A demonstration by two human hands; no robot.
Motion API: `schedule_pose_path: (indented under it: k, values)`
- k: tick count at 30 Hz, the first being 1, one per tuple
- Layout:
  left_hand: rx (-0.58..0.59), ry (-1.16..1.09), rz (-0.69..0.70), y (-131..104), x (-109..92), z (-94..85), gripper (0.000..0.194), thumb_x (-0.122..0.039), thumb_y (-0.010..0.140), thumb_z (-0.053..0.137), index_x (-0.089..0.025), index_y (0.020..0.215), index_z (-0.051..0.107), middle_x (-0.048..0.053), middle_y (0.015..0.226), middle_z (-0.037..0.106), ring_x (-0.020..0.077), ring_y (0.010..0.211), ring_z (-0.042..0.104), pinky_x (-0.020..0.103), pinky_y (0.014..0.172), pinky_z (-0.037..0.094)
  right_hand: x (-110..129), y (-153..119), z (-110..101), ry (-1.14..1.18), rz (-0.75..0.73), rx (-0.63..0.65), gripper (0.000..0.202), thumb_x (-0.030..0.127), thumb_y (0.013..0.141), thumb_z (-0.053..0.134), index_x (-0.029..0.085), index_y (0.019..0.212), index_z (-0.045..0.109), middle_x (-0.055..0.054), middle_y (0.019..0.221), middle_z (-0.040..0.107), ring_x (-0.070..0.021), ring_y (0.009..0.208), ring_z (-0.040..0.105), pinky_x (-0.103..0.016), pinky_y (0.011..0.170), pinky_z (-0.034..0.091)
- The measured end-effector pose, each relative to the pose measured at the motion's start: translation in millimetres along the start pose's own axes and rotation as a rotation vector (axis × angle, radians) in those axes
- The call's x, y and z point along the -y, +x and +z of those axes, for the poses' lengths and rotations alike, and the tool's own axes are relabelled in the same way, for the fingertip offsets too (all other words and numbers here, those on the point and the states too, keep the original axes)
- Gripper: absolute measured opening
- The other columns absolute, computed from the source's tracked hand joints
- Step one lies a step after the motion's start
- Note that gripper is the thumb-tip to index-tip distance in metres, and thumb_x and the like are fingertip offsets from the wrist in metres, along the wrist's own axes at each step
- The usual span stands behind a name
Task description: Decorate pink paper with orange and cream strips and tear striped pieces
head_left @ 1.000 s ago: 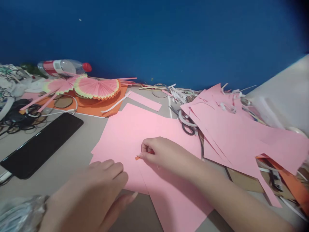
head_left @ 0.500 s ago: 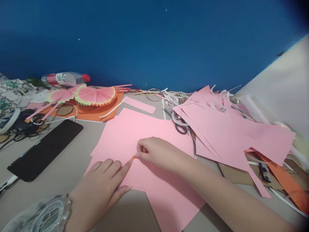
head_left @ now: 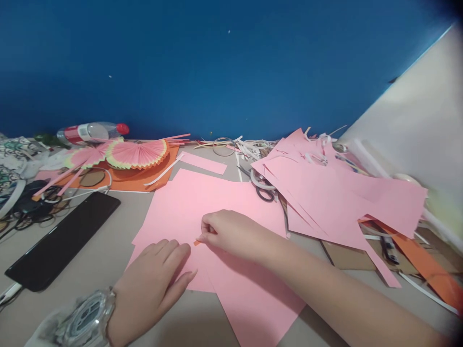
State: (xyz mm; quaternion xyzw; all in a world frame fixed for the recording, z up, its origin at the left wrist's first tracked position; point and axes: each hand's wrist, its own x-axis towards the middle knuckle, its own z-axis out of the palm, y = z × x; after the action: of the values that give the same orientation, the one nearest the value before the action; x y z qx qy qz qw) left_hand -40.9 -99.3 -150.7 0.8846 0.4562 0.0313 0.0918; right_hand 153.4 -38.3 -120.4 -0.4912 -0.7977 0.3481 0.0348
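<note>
Pink paper sheets point(head_left: 181, 193) lie overlapping on the grey table in the middle. My right hand point(head_left: 220, 231) is closed in a pinch over them, with a small orange piece point(head_left: 197, 243) at its thumb and fingertip. Just left of that piece, my left hand point(head_left: 155, 270) rests on the paper's left part, fingers bent and thumb apart, holding nothing. A clear watch point(head_left: 88, 313) is on the left wrist.
A black phone point(head_left: 65, 241) lies at left, near a pink paper fan point(head_left: 139, 153) and a bottle point(head_left: 94, 132). Scissors point(head_left: 265, 193) and more pink sheets point(head_left: 318, 197) lie to the right. A blue wall point(head_left: 217, 67) stands behind.
My left index finger has drawn back from the orange piece and is more bent. My right hand still pinches the piece. The view has shifted slightly.
</note>
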Motion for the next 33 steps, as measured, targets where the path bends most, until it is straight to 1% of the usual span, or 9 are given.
schedule_pose_path:
  k: [4, 8, 12, 17, 21, 23, 25, 28, 33]
  values:
    - [0.03, -0.009, 0.047, 0, 4, 1.7, 0.033, -0.031, 0.089, 0.04, -0.022, 0.121, 0.044, 0.003, 0.089, 0.056, 0.0196, 0.08, 0.053, 0.035, 0.07, 0.044, -1, 0, -4, 0.008, -0.008, 0.015, 0.029, 0.038, 0.085, 0.044, 0.018, 0.068, 0.055, -0.001, 0.074, 0.061, -0.011, 0.06, 0.049, -0.023, 0.05, 0.026]
    - [0.032, 0.008, 0.063, 1, 7, 2.3, 0.035, -0.029, 0.09, 0.04, -0.021, 0.123, 0.044, 0.004, 0.087, 0.055, 0.0191, 0.078, 0.052, 0.034, 0.069, 0.044, 1, 0, -13, 0.081, -0.01, 0.117, 0.041, 0.042, 0.09, 0.028, 0.018, 0.064, 0.049, -0.001, 0.065, 0.058, -0.0124, 0.057, 0.049, -0.024, 0.051, 0.029]
    - [0.091, 0.066, 0.081, 2, 5, 2.0, 0.039, -0.028, 0.09, 0.04, -0.019, 0.128, 0.042, 0.005, 0.089, 0.056, 0.0211, 0.08, 0.053, 0.037, 0.069, 0.045, 8, 2, -17, 0.093, 0.024, 0.162, 0.043, 0.044, 0.091, 0.024, 0.018, 0.062, 0.044, -0.001, 0.058, 0.057, -0.013, 0.054, 0.05, -0.025, 0.053, 0.031]
    - [0.247, 0.088, 0.034, 4, 0, -0.8, 0.049, -0.036, 0.09, 0.039, -0.016, 0.134, 0.036, 0.011, 0.098, 0.058, 0.0263, 0.087, 0.053, 0.044, 0.072, 0.046, 22, 11, -24, -0.067, 0.138, 0.272, 0.054, 0.051, 0.089, 0.019, 0.017, 0.063, 0.052, -0.004, 0.065, 0.062, -0.0135, 0.051, 0.051, -0.026, 0.052, 0.033]
    - [0.304, 0.046, 0.026, 5, -1, -3.3, 0.05, -0.039, 0.09, 0.037, -0.015, 0.135, 0.035, 0.012, 0.103, 0.057, 0.0281, 0.091, 0.052, 0.046, 0.075, 0.046, 43, 19, -36, -0.298, 0.16, 0.414, 0.055, 0.043, 0.091, 0.018, 0.016, 0.07, 0.062, -0.006, 0.072, 0.065, -0.0143, 0.054, 0.053, -0.027, 0.053, 0.036]
    - [0.307, 0.037, 0.032, 5, 0, -3.2, 0.05, -0.039, 0.09, 0.037, -0.014, 0.134, 0.037, 0.012, 0.102, 0.057, 0.0284, 0.09, 0.052, 0.047, 0.075, 0.046, 56, 24, -39, -0.444, 0.138, 0.517, 0.049, 0.034, 0.091, 0.023, 0.016, 0.073, 0.065, -0.006, 0.074, 0.065, -0.0154, 0.057, 0.055, -0.027, 0.055, 0.038]
    - [0.301, 0.029, 0.041, 5, 1, -2.2, 0.049, -0.039, 0.09, 0.037, -0.013, 0.131, 0.041, 0.012, 0.101, 0.057, 0.0285, 0.09, 0.052, 0.047, 0.075, 0.046, 65, 31, -37, -0.541, 0.125, 0.585, 0.033, 0.026, 0.086, 0.037, 0.016, 0.075, 0.067, -0.007, 0.076, 0.066, -0.018, 0.065, 0.057, -0.029, 0.06, 0.04]
    - [0.269, 0.017, 0.059, 4, 2, 0.0, 0.049, -0.04, 0.091, 0.035, -0.011, 0.129, 0.043, 0.012, 0.099, 0.056, 0.0284, 0.09, 0.052, 0.047, 0.075, 0.046, 71, 44, -25, -0.61, 0.163, 0.599, 0.018, 0.024, 0.075, 0.053, 0.016, 0.08, 0.068, -0.008, 0.079, 0.066, -0.0232, 0.076, 0.059, -0.033, 0.066, 0.042]
    - [0.242, 0.009, 0.059, 3, 3, 0.9, 0.049, -0.044, 0.09, 0.034, -0.01, 0.122, 0.049, 0.014, 0.102, 0.056, 0.0289, 0.093, 0.051, 0.047, 0.077, 0.046, 66, 65, -1, -0.7, 0.192, 0.595, 0.012, 0.02, 0.067, 0.06, 0.018, 0.076, 0.068, -0.008, 0.078, 0.065, -0.0266, 0.082, 0.06, -0.041, 0.07, 0.044]
